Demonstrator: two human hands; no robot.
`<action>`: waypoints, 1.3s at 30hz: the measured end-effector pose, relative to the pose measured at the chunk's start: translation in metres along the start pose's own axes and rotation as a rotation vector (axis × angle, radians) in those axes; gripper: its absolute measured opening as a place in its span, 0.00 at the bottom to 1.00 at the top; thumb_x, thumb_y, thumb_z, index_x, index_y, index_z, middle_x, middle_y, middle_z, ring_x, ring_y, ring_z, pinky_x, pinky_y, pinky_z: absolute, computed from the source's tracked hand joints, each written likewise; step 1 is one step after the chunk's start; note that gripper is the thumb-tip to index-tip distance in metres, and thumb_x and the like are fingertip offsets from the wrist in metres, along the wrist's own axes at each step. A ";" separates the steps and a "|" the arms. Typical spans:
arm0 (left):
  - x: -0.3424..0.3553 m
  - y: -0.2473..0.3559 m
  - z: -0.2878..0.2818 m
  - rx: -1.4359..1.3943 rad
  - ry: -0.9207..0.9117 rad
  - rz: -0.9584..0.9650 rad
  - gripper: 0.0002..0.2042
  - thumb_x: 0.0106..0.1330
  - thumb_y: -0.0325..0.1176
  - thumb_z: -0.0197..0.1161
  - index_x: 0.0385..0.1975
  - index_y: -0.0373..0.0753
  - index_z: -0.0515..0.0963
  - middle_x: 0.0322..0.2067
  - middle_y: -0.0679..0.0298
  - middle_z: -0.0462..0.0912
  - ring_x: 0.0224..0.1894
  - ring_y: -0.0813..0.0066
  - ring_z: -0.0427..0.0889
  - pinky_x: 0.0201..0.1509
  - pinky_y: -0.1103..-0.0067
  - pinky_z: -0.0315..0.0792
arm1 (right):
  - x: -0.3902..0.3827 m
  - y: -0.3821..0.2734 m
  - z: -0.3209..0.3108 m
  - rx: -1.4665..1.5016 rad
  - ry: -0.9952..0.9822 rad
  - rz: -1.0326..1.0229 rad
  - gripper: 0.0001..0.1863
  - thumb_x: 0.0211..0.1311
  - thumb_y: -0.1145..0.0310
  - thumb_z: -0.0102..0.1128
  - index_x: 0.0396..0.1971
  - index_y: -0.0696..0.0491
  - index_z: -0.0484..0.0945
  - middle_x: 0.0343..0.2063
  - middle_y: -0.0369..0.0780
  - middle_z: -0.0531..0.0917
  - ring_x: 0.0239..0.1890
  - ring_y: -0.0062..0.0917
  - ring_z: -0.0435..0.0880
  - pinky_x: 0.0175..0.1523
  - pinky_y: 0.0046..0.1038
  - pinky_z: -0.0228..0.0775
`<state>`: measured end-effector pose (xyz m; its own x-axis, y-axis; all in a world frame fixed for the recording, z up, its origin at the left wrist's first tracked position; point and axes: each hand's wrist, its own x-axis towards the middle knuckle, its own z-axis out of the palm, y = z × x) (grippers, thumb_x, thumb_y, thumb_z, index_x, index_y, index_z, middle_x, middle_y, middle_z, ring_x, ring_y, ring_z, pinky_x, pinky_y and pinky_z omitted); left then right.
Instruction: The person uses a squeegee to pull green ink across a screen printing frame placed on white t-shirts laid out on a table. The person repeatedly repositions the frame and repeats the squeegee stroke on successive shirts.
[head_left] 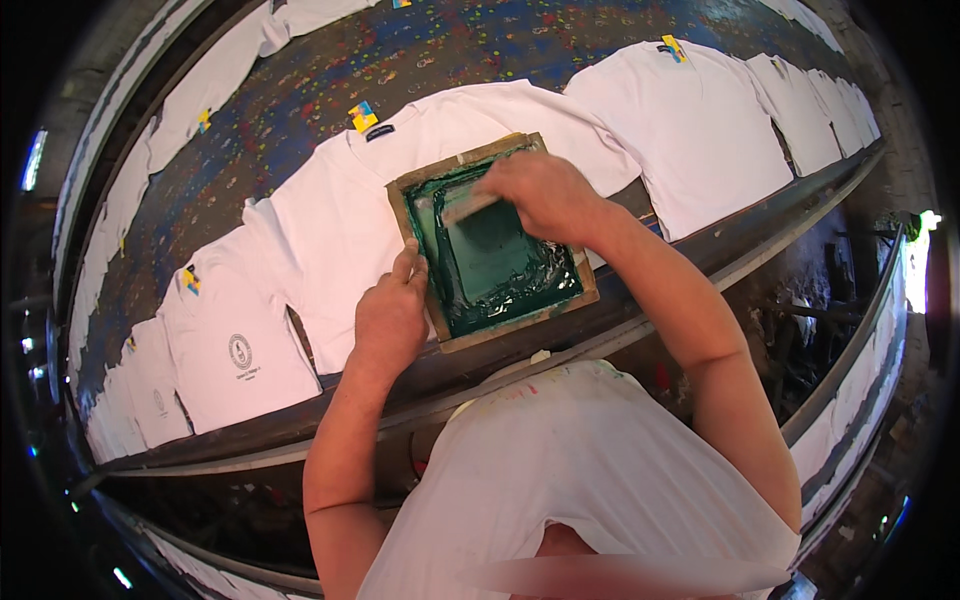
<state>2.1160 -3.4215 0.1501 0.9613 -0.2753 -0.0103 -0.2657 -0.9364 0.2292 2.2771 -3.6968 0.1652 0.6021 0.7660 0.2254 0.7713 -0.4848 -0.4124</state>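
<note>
Frame [520, 322] of wood is lying tilted over the right part of the middle shirt [330, 230], its near side reaching the near edge of the surface [450, 45]. Green ink [490, 305] is coating the inside of the frame, pooling thick and glossy along the near and right sides, while a paler rectangle of mesh [490, 252] is showing in the middle. The left hand [392, 310] is holding the frame's left side, its grip closed on the wood with a digit pointing along the rim. The right hand [550, 195], blurred, is working inside the far right part of the frame, its grip closed around a pale bar [470, 208] that is slanting toward the near left over the mesh. The middle shirt's collar is lying beyond the frame to the far left, with a yellow and blue tag [363, 117] sticking out beside it. To the left, another shirt [235, 315] is bearing a round dark print [239, 351]; to the right, a plain shirt [690, 140] is lying flat. More shirts [190, 105] are lining the surface's far left side, and colored specks are dotting its bare middle.
</note>
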 end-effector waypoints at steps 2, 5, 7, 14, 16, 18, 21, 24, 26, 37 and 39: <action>0.000 0.002 -0.001 -0.007 -0.017 -0.031 0.25 0.66 0.18 0.61 0.66 0.29 0.84 0.75 0.53 0.80 0.51 0.51 0.92 0.53 0.62 0.89 | 0.009 0.007 0.005 0.008 0.049 0.028 0.26 0.57 0.82 0.65 0.55 0.47 0.89 0.47 0.43 0.90 0.54 0.46 0.88 0.60 0.48 0.81; 0.001 0.003 -0.001 -0.011 -0.031 -0.069 0.25 0.67 0.16 0.60 0.65 0.31 0.85 0.75 0.54 0.80 0.55 0.49 0.93 0.55 0.61 0.89 | -0.026 -0.014 0.013 0.003 0.001 -0.053 0.26 0.56 0.82 0.66 0.56 0.46 0.90 0.49 0.43 0.90 0.54 0.45 0.88 0.60 0.47 0.81; 0.001 0.004 0.001 0.000 -0.022 -0.076 0.24 0.67 0.18 0.61 0.64 0.30 0.85 0.74 0.54 0.80 0.54 0.51 0.93 0.55 0.62 0.89 | -0.058 -0.038 0.018 -0.012 -0.004 -0.093 0.27 0.55 0.81 0.68 0.56 0.47 0.90 0.47 0.43 0.91 0.53 0.45 0.89 0.60 0.46 0.81; 0.001 0.013 0.004 0.044 0.030 -0.093 0.21 0.68 0.20 0.65 0.62 0.29 0.86 0.73 0.54 0.82 0.54 0.55 0.92 0.55 0.62 0.89 | -0.087 -0.053 0.001 0.107 -0.111 -0.146 0.24 0.58 0.80 0.66 0.55 0.48 0.89 0.44 0.43 0.91 0.49 0.46 0.90 0.56 0.47 0.83; 0.001 0.016 0.005 0.048 0.040 -0.107 0.21 0.68 0.20 0.64 0.61 0.28 0.86 0.73 0.53 0.82 0.55 0.53 0.92 0.56 0.62 0.89 | -0.066 -0.031 -0.006 0.098 -0.151 -0.112 0.23 0.60 0.80 0.65 0.55 0.48 0.90 0.44 0.44 0.92 0.49 0.47 0.90 0.57 0.48 0.83; 0.003 0.019 0.005 0.039 0.039 -0.130 0.21 0.67 0.19 0.64 0.61 0.28 0.86 0.72 0.52 0.82 0.56 0.52 0.92 0.57 0.62 0.89 | -0.036 -0.010 -0.005 0.058 -0.101 -0.102 0.22 0.61 0.79 0.65 0.54 0.47 0.90 0.43 0.46 0.92 0.49 0.48 0.90 0.58 0.48 0.83; 0.004 0.024 0.005 0.023 0.030 -0.172 0.23 0.68 0.17 0.61 0.64 0.31 0.86 0.74 0.53 0.82 0.58 0.47 0.92 0.59 0.60 0.88 | 0.003 0.011 0.004 0.012 0.026 -0.020 0.24 0.61 0.80 0.64 0.56 0.45 0.90 0.40 0.46 0.91 0.48 0.49 0.90 0.57 0.50 0.83; 0.005 0.029 0.008 0.048 0.059 -0.189 0.22 0.69 0.18 0.61 0.62 0.30 0.86 0.73 0.51 0.82 0.58 0.45 0.91 0.60 0.58 0.87 | 0.008 0.018 0.009 0.021 0.068 -0.001 0.25 0.61 0.80 0.64 0.57 0.44 0.91 0.40 0.44 0.91 0.49 0.48 0.90 0.57 0.49 0.82; 0.005 0.030 0.011 0.054 0.070 -0.186 0.21 0.70 0.18 0.61 0.62 0.29 0.86 0.72 0.50 0.83 0.59 0.45 0.89 0.62 0.57 0.85 | -0.004 0.014 0.011 -0.007 0.045 -0.082 0.26 0.60 0.79 0.65 0.57 0.45 0.90 0.42 0.43 0.90 0.50 0.46 0.89 0.59 0.48 0.82; 0.000 0.037 0.061 -0.086 0.435 -0.257 0.22 0.68 0.19 0.67 0.63 0.27 0.85 0.69 0.42 0.82 0.65 0.41 0.81 0.71 0.54 0.74 | -0.097 -0.064 0.025 -0.030 0.081 -0.213 0.18 0.67 0.68 0.66 0.54 0.47 0.91 0.39 0.42 0.90 0.44 0.37 0.90 0.52 0.39 0.81; -0.002 0.041 0.072 -0.169 0.476 -0.306 0.24 0.68 0.18 0.68 0.66 0.26 0.83 0.69 0.39 0.81 0.65 0.39 0.80 0.72 0.54 0.74 | -0.108 -0.072 0.027 -0.043 0.065 -0.201 0.17 0.67 0.68 0.66 0.55 0.48 0.91 0.42 0.42 0.90 0.45 0.36 0.89 0.53 0.40 0.81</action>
<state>2.0979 -3.4754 0.0893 0.9295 0.1667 0.3290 0.0067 -0.8996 0.4368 2.1515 -3.7334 0.1469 0.4464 0.8208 0.3564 0.8843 -0.3437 -0.3161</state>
